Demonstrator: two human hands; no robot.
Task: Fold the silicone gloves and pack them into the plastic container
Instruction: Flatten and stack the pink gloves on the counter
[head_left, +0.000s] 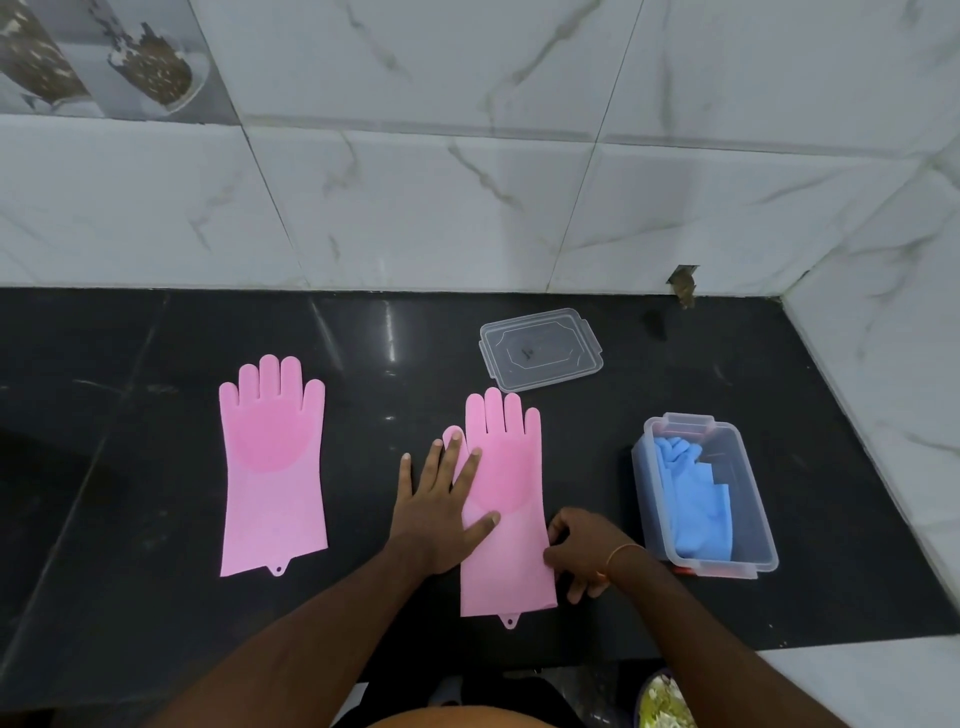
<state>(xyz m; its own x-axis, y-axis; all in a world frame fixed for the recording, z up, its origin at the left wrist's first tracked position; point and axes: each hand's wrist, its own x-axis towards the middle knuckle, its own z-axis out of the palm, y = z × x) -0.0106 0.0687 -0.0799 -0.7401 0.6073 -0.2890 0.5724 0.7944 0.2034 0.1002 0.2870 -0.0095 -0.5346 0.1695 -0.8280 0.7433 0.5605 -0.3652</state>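
Two pink silicone gloves lie flat on the black counter. One pink glove (271, 467) is at the left, untouched. The other pink glove (511, 499) lies in the middle. My left hand (441, 512) rests flat with spread fingers on this glove's left side, over its thumb. My right hand (579, 551) pinches the glove's right edge near the cuff. A clear plastic container (748, 530) stands at the right with folded blue gloves (693, 499) inside. Its clear lid (540, 348) lies apart, behind the middle glove.
The black counter (130, 415) ends at a white marble-tiled wall behind and at the right. The counter's front edge runs just below my forearms. A bowl of pale food (665, 701) shows at the bottom right, below the counter.
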